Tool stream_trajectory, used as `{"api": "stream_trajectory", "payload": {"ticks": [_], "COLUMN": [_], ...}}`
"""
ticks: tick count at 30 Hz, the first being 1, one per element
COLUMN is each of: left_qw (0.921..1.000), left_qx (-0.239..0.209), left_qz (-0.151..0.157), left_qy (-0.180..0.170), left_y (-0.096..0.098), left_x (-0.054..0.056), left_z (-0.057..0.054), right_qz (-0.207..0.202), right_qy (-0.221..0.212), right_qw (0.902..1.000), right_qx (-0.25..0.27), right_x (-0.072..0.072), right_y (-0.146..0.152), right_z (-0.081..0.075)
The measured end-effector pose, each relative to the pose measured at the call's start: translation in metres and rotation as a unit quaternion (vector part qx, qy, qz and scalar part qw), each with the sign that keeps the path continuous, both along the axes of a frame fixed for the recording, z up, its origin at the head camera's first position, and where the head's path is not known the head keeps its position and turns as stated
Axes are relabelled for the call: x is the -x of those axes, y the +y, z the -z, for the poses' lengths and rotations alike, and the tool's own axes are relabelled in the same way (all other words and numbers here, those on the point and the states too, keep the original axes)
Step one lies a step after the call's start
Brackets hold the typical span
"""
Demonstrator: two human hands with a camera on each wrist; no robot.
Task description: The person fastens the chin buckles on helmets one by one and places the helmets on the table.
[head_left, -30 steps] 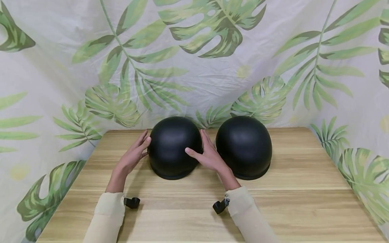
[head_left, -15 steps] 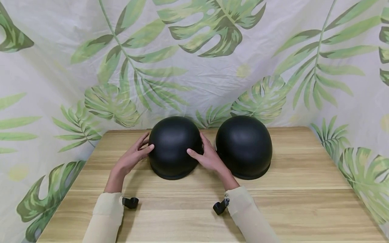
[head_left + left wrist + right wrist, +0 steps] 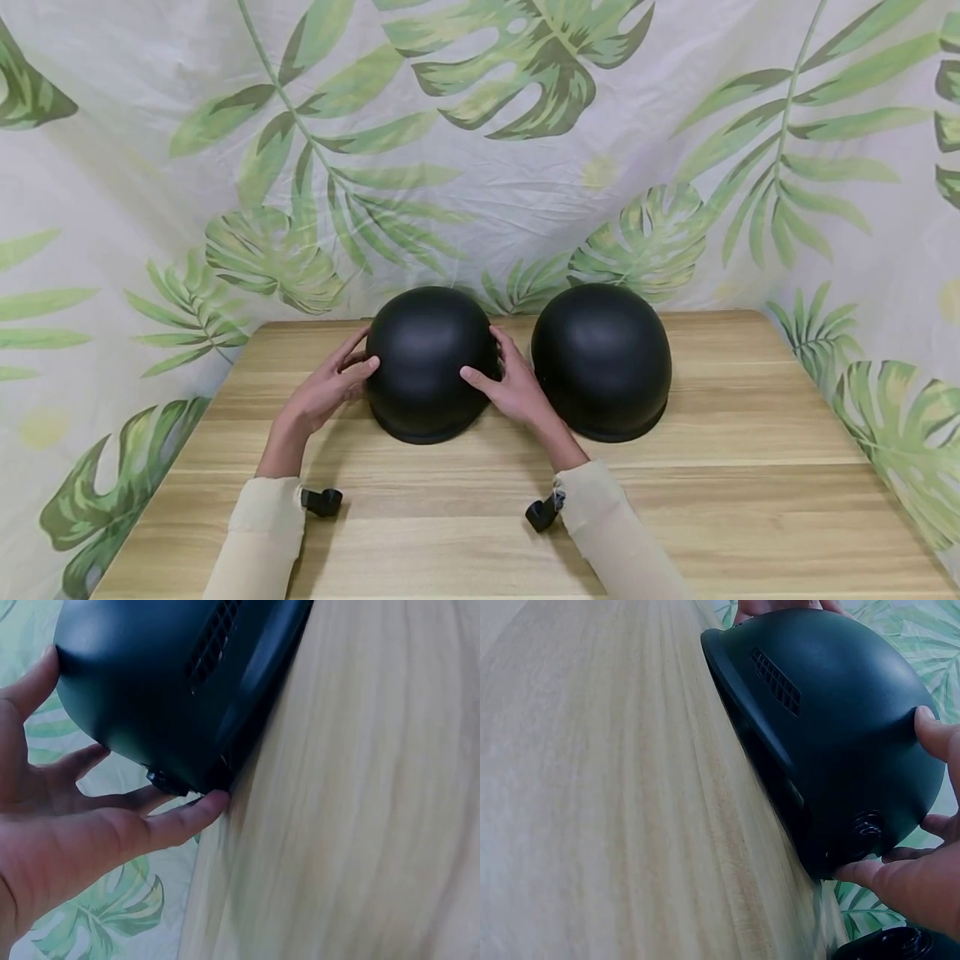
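Note:
A smooth black helmet [image 3: 431, 367] [image 3: 127, 682] stands dome up on the wooden table, between my two hands. My left hand [image 3: 326, 387] [image 3: 75, 825] holds its left side, thumb on the shell and fingertips low by the rim. On the opposite side, my right hand [image 3: 517, 387] [image 3: 930, 881] grips it, the thumb on the dome and the other fingers near a round side knob [image 3: 866, 832]. A slotted vent [image 3: 776, 681] shows above the rim in the right wrist view. The helmet's inside is hidden.
A second black helmet [image 3: 602, 362] stands just right of the held one, close to my right hand. The wooden table [image 3: 450, 542] ends at a leaf-print cloth backdrop [image 3: 480, 167] right behind both helmets.
My left hand has come in against the helmet, its thumb now resting lower on the shell. The right hand has barely shifted, and both helmets stand where they were.

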State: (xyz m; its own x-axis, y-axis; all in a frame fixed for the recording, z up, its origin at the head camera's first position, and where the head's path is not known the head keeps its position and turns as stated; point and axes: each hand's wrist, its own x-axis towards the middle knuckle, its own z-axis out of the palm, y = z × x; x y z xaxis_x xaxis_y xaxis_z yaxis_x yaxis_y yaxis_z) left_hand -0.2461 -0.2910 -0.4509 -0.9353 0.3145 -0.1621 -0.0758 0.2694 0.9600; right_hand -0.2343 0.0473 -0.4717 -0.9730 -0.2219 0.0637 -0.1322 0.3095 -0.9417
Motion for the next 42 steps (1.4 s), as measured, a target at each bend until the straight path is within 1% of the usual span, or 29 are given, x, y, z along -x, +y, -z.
{"api": "stream_trajectory", "payload": {"ticks": [3, 6, 12, 17, 22, 26, 31, 34, 37, 42], "left_qw": [0.9999, 0.9994, 0.9974, 0.9948, 0.9913, 0.9901, 0.9914, 0.9913, 0.9891, 0.9821], "left_qx": [-0.006, -0.005, 0.02, 0.043, 0.066, 0.07, 0.062, 0.063, 0.079, 0.112], "left_qz": [-0.015, -0.032, -0.058, -0.071, -0.083, -0.094, -0.096, -0.096, -0.1, -0.117], "left_qy": [0.003, 0.009, 0.037, 0.06, 0.077, 0.077, 0.065, 0.065, 0.074, 0.096], "left_y": [0.004, 0.008, 0.008, 0.007, 0.009, 0.014, 0.019, 0.022, 0.024, 0.027], "left_x": [-0.002, -0.004, -0.01, -0.016, -0.021, -0.022, -0.024, -0.026, -0.028, -0.032], "left_z": [-0.003, -0.01, -0.026, -0.035, -0.044, -0.051, -0.056, -0.057, -0.06, -0.066], "right_qz": [0.001, 0.0, -0.004, -0.007, 0.004, 0.017, 0.025, 0.027, 0.029, 0.029], "right_qy": [0.004, -0.003, -0.017, -0.028, -0.008, 0.011, 0.021, 0.024, 0.02, 0.017], "right_qw": [1.0, 0.9999, 0.9996, 0.9991, 0.9975, 0.9964, 0.9969, 0.9974, 0.9978, 0.9971], "right_qx": [0.003, 0.011, 0.02, 0.03, 0.069, 0.082, 0.071, 0.063, 0.056, 0.069], "right_x": [-0.002, -0.004, -0.005, -0.007, -0.008, -0.008, -0.008, -0.01, -0.01, -0.01], "right_y": [-0.002, -0.004, -0.007, -0.005, -0.003, -0.004, -0.005, -0.006, -0.007, -0.007], "right_z": [-0.001, -0.002, -0.004, -0.005, -0.011, -0.017, -0.02, -0.02, -0.018, -0.018]}}
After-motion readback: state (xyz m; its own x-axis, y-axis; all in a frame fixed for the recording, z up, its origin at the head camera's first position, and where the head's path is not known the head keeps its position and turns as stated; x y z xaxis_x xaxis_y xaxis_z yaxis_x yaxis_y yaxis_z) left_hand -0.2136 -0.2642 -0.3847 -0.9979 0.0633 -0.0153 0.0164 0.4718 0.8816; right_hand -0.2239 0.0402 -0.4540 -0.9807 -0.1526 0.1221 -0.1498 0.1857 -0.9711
